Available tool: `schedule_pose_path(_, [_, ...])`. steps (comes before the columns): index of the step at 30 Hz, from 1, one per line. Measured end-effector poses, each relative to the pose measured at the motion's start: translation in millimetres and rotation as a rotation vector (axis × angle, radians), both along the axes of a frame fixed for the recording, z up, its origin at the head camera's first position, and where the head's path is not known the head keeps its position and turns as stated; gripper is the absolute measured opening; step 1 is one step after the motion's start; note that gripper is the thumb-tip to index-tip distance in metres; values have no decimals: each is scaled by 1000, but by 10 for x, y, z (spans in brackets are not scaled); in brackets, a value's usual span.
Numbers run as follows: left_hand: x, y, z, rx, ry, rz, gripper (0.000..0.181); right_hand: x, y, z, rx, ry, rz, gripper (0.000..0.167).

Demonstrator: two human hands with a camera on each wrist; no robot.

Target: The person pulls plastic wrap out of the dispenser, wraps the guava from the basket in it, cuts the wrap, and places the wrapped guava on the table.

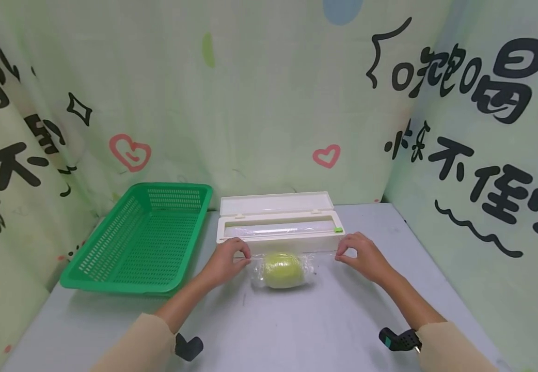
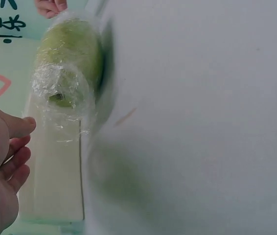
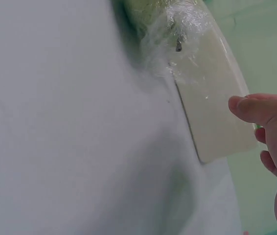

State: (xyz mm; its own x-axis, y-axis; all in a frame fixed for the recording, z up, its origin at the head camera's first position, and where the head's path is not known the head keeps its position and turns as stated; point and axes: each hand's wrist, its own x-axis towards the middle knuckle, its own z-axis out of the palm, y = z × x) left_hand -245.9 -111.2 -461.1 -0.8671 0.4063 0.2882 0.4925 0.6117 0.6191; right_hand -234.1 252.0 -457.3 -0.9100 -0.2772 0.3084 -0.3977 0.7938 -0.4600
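A yellow-green oval fruit (image 1: 283, 270), which looks like a small melon, lies on its side in cling film (image 1: 310, 269). The film is crumpled at both ends, and a dark stem end shows through it in both wrist views. To the fruit's left, my left hand (image 1: 226, 261) pinches the film's edge between thumb and fingers. On the other side my right hand (image 1: 364, 260) pinches the film's opposite edge, raised a little off the table. Just behind the fruit stands a white cling film dispenser box (image 1: 280, 244), its lid (image 1: 275, 203) tipped back and the film roll (image 1: 283, 228) showing inside.
A green plastic basket (image 1: 190, 243) with slotted sides stands at the back left of the white table (image 1: 292, 330). Printed curtains (image 1: 250, 103) hang close behind the table and along both sides.
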Motion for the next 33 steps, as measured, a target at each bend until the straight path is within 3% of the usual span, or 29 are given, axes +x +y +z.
schedule_pose_path(9, [105, 18, -144, -47, 53, -48, 18, 75, -19, -179, 42, -197, 110, 18])
schedule_pose_path(13, [138, 26, -131, -27, 6, -68, 16, 99, -56, -165, 55, -251, 132, 15])
schedule_pose_path(15, [154, 16, -107, -10, -42, -49, 13, 121, -79, -119, 47, -269, 116, 19])
schedule_pose_path(18, [158, 11, -59, 13, -80, -4, 12, 135, -141, -27, 9, -243, 89, 33])
schedule_pose_path(21, [131, 42, -16, -4, -85, 20, 28, 119, -260, 61, -39, -178, 84, 45])
schedule_pose_path(26, [69, 148, 25, -68, -100, -106, 58, 52, -525, 120, -50, -139, 175, 57])
schedule_pose_path(30, [44, 195, 19, -82, -138, -204, 69, 13, -701, 105, -26, -184, 266, 63])
schedule_pose_path(33, [27, 195, -7, -74, -151, -235, 75, -6, -782, 89, -15, -210, 320, 69])
